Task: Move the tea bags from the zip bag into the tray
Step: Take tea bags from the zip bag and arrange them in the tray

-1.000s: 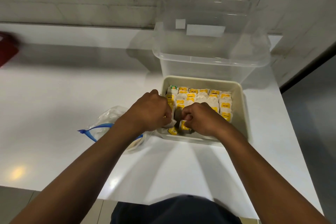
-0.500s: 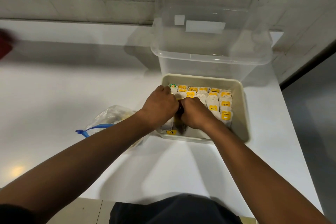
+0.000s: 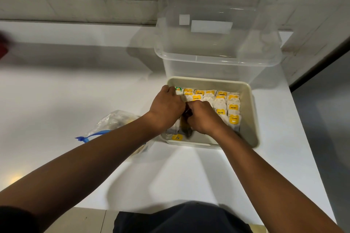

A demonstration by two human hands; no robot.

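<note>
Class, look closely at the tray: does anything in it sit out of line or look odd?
Yes. One tea bag tag lies flat at the tray's near left corner, outside the upright rows of tea bags. One green tag at the far left differs from the yellow ones.

Both hands are down in the beige tray (image 3: 252, 111) on the white counter (image 3: 75, 104). The left hand (image 3: 166, 108) and right hand (image 3: 203, 117) meet knuckle to knuckle, fingers curled down among the tea bags (image 3: 227, 107); what each grip holds is hidden. The bags stand in rows, white with yellow tags. Left of the tray, partly under the left forearm, lies the crumpled zip bag (image 3: 113, 125) with its blue seal. Behind the tray, touching it, stands a clear plastic bin (image 3: 216, 56).
</note>
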